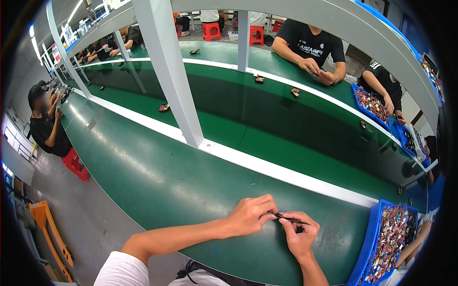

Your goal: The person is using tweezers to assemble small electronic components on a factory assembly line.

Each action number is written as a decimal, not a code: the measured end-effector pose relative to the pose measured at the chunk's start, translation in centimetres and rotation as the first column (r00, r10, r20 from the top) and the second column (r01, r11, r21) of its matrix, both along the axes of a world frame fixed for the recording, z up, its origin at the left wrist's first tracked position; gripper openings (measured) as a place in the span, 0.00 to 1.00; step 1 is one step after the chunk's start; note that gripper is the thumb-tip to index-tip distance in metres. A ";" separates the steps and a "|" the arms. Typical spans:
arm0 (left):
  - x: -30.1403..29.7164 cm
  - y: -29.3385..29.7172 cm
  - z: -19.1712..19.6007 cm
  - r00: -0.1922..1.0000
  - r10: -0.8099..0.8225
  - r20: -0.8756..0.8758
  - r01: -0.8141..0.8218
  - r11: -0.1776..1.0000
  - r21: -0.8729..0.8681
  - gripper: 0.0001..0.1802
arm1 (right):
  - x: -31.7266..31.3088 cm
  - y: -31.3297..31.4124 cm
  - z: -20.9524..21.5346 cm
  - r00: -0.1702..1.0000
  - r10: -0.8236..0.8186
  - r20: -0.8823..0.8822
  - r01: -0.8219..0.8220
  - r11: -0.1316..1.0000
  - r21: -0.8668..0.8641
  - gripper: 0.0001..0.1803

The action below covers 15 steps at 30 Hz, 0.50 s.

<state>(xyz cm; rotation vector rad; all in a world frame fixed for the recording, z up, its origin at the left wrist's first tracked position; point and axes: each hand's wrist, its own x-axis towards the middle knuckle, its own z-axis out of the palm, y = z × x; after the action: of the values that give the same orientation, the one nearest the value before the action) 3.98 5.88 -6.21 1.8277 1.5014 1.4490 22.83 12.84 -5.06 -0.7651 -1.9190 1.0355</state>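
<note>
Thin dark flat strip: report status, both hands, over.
Left hand and right hand both pinch thin dark flat strip above green bench. Nothing obstructing.

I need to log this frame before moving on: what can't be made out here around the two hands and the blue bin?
- Thin dark strip, head view: pinched between left hand and right hand; too small to tell its kind, fingers cover its near end.
- Right palm: turned away, so anything else in it is hidden.
- Blue bin: cut off by the lens rim; its small shiny parts blur into a heap.
</note>
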 end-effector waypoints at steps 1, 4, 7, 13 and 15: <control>0.0 0.0 0.0 1.000 -0.001 0.000 0.001 1.000 -0.007 0.08 | 0.0 0.0 0.0 1.000 0.001 -0.005 -0.001 1.000 -0.002 0.07; 0.0 0.0 0.0 1.000 -0.002 -0.002 0.002 1.000 -0.007 0.08 | 0.0 0.0 0.1 1.000 0.005 -0.003 -0.005 1.000 0.006 0.07; 0.0 0.0 -0.1 1.000 -0.002 -0.001 0.002 1.000 0.000 0.08 | 0.0 0.0 0.1 1.000 0.008 -0.003 -0.008 1.000 0.016 0.07; 0.0 0.1 -0.1 1.000 -0.001 -0.003 0.001 1.000 0.005 0.08 | 0.0 0.0 0.3 1.000 -0.001 0.008 0.000 1.000 0.011 0.08; 0.0 0.0 0.0 1.000 0.001 -0.005 -0.001 1.000 0.003 0.08 | -0.1 0.0 0.5 1.000 0.001 0.012 -0.001 1.000 0.019 0.08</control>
<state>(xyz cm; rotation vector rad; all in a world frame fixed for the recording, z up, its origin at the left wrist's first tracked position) 4.00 5.91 -6.26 1.8337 1.5032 1.4493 22.72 12.82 -4.60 -0.7618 -1.9369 1.0141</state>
